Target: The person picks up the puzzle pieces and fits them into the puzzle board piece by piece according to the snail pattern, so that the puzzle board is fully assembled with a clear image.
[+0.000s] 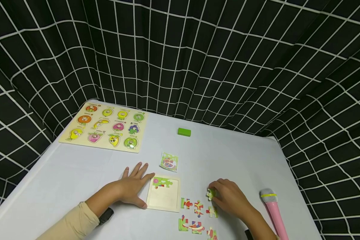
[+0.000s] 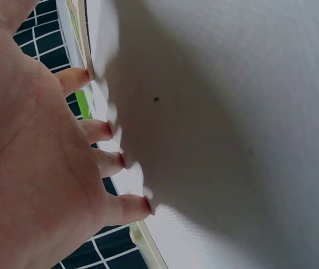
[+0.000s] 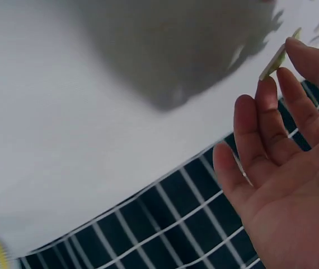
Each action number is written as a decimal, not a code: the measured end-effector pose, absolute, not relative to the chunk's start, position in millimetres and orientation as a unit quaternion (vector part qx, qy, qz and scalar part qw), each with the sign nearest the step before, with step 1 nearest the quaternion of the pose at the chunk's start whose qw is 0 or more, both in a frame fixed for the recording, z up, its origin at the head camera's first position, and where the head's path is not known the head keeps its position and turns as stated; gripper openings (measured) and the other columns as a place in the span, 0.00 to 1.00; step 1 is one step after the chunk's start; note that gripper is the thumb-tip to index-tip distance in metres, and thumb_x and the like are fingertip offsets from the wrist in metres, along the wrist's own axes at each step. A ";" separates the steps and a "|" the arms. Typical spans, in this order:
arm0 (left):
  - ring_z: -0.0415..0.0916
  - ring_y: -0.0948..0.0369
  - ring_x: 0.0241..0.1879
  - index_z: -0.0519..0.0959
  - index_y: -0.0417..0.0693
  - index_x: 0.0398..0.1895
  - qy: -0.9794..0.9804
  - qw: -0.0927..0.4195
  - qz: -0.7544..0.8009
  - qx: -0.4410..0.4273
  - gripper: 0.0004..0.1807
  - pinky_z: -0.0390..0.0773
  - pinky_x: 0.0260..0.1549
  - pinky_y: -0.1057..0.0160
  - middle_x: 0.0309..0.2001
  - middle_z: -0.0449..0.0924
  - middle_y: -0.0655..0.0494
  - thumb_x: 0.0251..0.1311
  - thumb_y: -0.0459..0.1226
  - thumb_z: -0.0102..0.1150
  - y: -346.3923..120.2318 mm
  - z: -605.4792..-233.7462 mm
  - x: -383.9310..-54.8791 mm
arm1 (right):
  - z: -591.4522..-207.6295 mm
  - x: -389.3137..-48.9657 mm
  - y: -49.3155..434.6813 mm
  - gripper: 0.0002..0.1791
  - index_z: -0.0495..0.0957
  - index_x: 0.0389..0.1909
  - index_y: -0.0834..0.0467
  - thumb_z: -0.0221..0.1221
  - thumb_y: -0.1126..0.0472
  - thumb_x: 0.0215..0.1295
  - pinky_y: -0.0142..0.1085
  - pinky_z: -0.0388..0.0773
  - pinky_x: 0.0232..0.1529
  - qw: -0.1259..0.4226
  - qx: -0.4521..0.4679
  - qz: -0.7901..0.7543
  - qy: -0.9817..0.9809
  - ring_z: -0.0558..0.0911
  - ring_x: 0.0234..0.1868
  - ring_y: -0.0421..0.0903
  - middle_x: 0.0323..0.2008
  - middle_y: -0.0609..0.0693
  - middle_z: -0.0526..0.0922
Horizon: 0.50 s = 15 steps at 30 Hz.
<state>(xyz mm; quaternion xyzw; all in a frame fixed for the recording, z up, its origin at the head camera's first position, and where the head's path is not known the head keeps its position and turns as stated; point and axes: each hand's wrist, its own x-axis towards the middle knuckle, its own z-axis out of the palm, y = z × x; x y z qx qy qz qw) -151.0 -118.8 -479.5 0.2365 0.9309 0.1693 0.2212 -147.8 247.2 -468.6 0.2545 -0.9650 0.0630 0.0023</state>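
Fingers spread, the left hand (image 1: 131, 189) touches the puzzle tray (image 1: 163, 202) at its nine-o'clock edge, probably steadying it. At the tray's three o'clock, the right hand (image 1: 230, 198) pinches a puzzle piece (image 1: 209, 194), loose pieces (image 1: 198, 210) crowding four o'clock; the worktop (image 1: 234, 153) leaves room toward two.

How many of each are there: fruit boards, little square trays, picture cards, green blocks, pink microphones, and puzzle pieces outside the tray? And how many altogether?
Fruit board: 1
Tray: 1
Picture card: 1
Green block: 1
Pink microphone: 1
Puzzle pieces outside the tray: 7, counting the one in the right hand
Total: 12
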 end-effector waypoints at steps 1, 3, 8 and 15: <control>0.30 0.39 0.75 0.55 0.50 0.75 0.931 0.221 0.171 0.236 0.59 0.40 0.63 0.27 0.77 0.37 0.38 0.41 0.59 0.73 -118.6 -479.6 -151.3 | -467.8 -149.9 242.9 0.19 0.82 0.39 0.51 0.75 0.60 0.44 0.40 0.77 0.42 0.005 0.260 0.064 -0.964 0.79 0.38 0.38 0.36 0.40 0.82; 0.30 0.39 0.75 0.54 0.51 0.75 0.931 0.222 0.170 0.236 0.59 0.40 0.64 0.27 0.77 0.37 0.38 0.41 0.60 0.73 -117.8 -479.7 -151.6 | -467.4 -153.8 233.0 0.18 0.83 0.39 0.52 0.74 0.60 0.45 0.40 0.77 0.43 0.011 0.274 0.066 -0.959 0.80 0.39 0.39 0.36 0.41 0.83; 0.30 0.41 0.76 0.55 0.52 0.75 0.932 0.221 0.170 0.233 0.59 0.40 0.64 0.28 0.77 0.37 0.39 0.40 0.60 0.73 -116.0 -480.7 -151.6 | -470.0 -160.4 203.3 0.15 0.83 0.38 0.52 0.72 0.60 0.48 0.42 0.77 0.48 0.018 0.301 0.070 -0.951 0.81 0.42 0.42 0.37 0.42 0.83; 0.29 0.41 0.76 0.55 0.54 0.75 0.934 0.223 0.162 0.228 0.59 0.40 0.65 0.29 0.77 0.37 0.40 0.40 0.61 0.72 -115.5 -480.4 -150.5 | -474.6 -167.2 164.8 0.13 0.83 0.42 0.53 0.69 0.56 0.55 0.45 0.74 0.56 0.007 0.351 0.065 -0.934 0.80 0.47 0.43 0.42 0.44 0.83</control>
